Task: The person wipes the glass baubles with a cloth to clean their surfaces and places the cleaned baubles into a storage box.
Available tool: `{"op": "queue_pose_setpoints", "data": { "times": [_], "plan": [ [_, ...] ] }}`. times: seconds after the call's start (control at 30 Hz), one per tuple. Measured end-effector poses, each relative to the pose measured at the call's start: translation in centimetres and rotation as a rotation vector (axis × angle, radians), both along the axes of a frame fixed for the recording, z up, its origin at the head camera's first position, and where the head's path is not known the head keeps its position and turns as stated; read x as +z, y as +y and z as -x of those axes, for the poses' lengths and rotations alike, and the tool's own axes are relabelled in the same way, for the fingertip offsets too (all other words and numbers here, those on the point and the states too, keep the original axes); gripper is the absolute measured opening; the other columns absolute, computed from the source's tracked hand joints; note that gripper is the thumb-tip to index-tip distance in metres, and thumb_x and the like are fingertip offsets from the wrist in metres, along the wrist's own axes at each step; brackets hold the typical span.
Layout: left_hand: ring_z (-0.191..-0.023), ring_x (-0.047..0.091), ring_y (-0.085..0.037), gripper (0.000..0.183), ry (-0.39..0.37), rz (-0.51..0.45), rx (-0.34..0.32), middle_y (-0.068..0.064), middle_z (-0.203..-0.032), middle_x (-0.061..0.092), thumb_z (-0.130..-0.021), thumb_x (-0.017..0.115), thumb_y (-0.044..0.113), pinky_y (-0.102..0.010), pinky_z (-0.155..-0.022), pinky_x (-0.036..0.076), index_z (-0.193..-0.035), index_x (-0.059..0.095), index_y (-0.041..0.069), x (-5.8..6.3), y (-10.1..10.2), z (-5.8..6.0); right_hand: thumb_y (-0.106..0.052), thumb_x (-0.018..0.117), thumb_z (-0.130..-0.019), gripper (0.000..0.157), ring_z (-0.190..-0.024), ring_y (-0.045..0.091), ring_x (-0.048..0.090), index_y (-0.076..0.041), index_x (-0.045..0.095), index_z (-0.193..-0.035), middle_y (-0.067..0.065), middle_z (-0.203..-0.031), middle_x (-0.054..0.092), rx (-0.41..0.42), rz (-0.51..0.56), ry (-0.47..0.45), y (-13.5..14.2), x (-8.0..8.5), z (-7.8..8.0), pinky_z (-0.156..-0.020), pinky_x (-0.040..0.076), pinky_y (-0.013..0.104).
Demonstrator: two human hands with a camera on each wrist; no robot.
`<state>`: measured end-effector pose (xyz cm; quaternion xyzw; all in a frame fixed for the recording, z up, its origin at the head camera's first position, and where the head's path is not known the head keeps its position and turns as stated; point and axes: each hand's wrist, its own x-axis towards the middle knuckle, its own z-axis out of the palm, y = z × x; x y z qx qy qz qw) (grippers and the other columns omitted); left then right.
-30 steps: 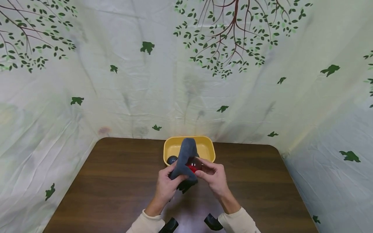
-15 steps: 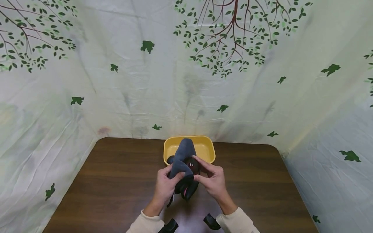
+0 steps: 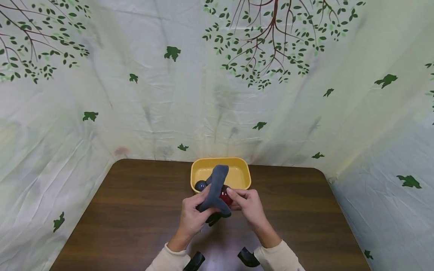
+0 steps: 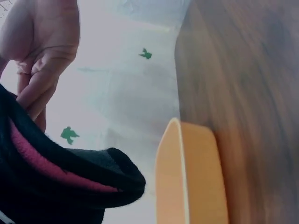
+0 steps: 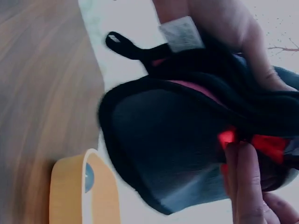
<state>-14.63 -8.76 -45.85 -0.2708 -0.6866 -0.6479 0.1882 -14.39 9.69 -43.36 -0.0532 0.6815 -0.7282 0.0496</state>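
Observation:
A dark blue-grey cloth piece that looks like an oven mitt (image 3: 217,188) is held above the table, in front of the tray. It has black edging, a pink lining (image 4: 51,163), a hanging loop and a white tag (image 5: 182,33). My left hand (image 3: 194,217) grips it, thumb on the near side. On its right side sits a glossy dark red, ball-like thing (image 3: 226,195), partly hidden by the mitt. My right hand (image 3: 251,207) pinches this red thing; in the right wrist view its fingers (image 5: 247,172) press against bright red and dark parts.
A yellow tray (image 3: 241,175) stands at the table's far edge, just beyond my hands. Inside its left front corner lies a dark blue ball (image 3: 200,185). The brown table (image 3: 142,210) ends at a light curtain with leaf prints (image 3: 149,124).
The mitt has tilted, hiding the pink lining that showed half a second ago in the head view. My right thumb has moved up on the red thing, and more red shows.

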Motion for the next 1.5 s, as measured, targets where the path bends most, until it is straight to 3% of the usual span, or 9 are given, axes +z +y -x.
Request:
{"op": "queue_pose_setpoints", "data": {
  "times": [0.27, 0.5, 0.63, 0.77, 0.93, 1.07, 1.17, 1.33, 1.5],
  "plan": [
    [-0.095, 0.065, -0.012, 0.047, -0.33, -0.098, 0.063, -0.017, -0.109, 0.069, -0.073, 0.079, -0.005, -0.024, -0.084, 0.052, -0.118, 0.066, -0.004, 0.5, 0.6, -0.7, -0.005, 0.073, -0.085, 0.043, -0.095, 0.018, 0.068, 0.011, 0.059, -0.122, 0.025, -0.114, 0.065, 0.023, 0.089, 0.182, 0.0, -0.5, 0.0, -0.081, 0.055, 0.033],
    [-0.08, 0.067, -0.012, 0.033, -0.437, -0.208, 0.039, -0.003, -0.088, 0.072, -0.074, 0.075, -0.011, -0.027, -0.074, 0.056, -0.106, 0.066, -0.014, 0.8, 0.7, -0.6, -0.001, 0.077, -0.079, 0.058, -0.117, 0.021, 0.059, 0.016, 0.05, -0.127, 0.006, -0.127, 0.063, 0.134, 0.193, 0.491, 0.2, -1.4, 0.7, -0.095, 0.047, 0.033],
    [-0.076, 0.066, -0.013, 0.02, -0.47, -0.33, -0.041, 0.001, -0.084, 0.071, -0.077, 0.078, 0.0, -0.028, -0.071, 0.056, -0.097, 0.073, 0.001, 0.8, 0.6, -0.6, 0.0, 0.075, -0.079, 0.056, -0.128, 0.024, 0.05, 0.013, 0.051, -0.128, 0.007, -0.132, 0.059, 0.207, 0.217, 0.655, 0.5, -1.7, 1.4, -0.104, 0.039, 0.034],
    [-0.074, 0.065, -0.012, 0.017, -0.485, -0.359, -0.042, 0.0, -0.083, 0.07, -0.08, 0.078, 0.006, -0.026, -0.069, 0.056, -0.091, 0.074, 0.019, 0.8, 0.6, -0.6, 0.0, 0.076, -0.078, 0.056, -0.127, 0.026, 0.051, 0.012, 0.053, -0.128, 0.019, -0.132, 0.057, 0.167, 0.144, 0.682, 0.4, -1.5, 1.3, -0.104, 0.039, 0.035],
    [-0.071, 0.064, -0.011, 0.014, -0.515, -0.317, 0.021, 0.003, -0.079, 0.07, -0.082, 0.07, -0.008, -0.025, -0.068, 0.056, -0.096, 0.069, -0.009, 1.1, 0.6, -0.6, 0.001, 0.079, -0.074, 0.058, -0.119, 0.021, 0.054, 0.008, 0.057, -0.127, 0.027, -0.126, 0.055, -0.002, -0.073, 0.748, -0.1, -1.5, 0.6, -0.094, 0.048, 0.027],
    [-0.072, 0.065, -0.011, 0.024, -0.521, -0.276, 0.044, 0.006, -0.079, 0.069, -0.083, 0.067, -0.01, -0.025, -0.068, 0.056, -0.102, 0.06, -0.022, 1.4, 0.6, -0.6, -0.01, 0.08, -0.075, 0.05, -0.111, 0.028, 0.058, 0.007, 0.063, -0.119, 0.026, -0.118, 0.058, -0.079, -0.208, 0.916, -0.2, -1.4, 0.7, -0.092, 0.05, 0.028],
    [-0.074, 0.066, -0.01, 0.027, -0.546, -0.283, 0.032, 0.007, -0.081, 0.07, -0.085, 0.066, -0.008, -0.024, -0.07, 0.056, -0.106, 0.058, -0.023, 1.5, 0.6, -0.8, -0.019, 0.078, -0.078, 0.046, -0.111, 0.033, 0.058, 0.005, 0.066, -0.115, 0.025, -0.119, 0.06, -0.034, -0.285, 0.996, 0.4, -1.2, 1.0, -0.095, 0.048, 0.031],
    [-0.074, 0.066, -0.01, 0.027, -0.564, -0.302, 0.014, 0.006, -0.081, 0.07, -0.085, 0.066, -0.008, -0.024, -0.07, 0.056, -0.105, 0.058, -0.024, 1.4, 0.8, -0.9, -0.014, 0.081, -0.075, 0.052, -0.115, 0.03, 0.058, 0.002, 0.064, -0.121, 0.021, -0.124, 0.061, 0.074, -0.353, 0.956, 1.4, -0.6, 1.3, -0.097, 0.047, 0.031],
    [-0.074, 0.066, -0.012, 0.026, -0.508, -0.256, -0.007, 0.001, -0.082, 0.07, -0.083, 0.07, -0.006, -0.026, -0.07, 0.056, -0.101, 0.061, -0.021, 1.1, 0.6, -0.9, 0.005, 0.083, -0.066, 0.058, -0.11, 0.028, 0.063, 0.007, 0.063, -0.12, 0.026, -0.12, 0.062, 0.049, -0.256, 0.876, 1.3, -0.9, 1.2, -0.086, 0.053, 0.031]
  ]
}}
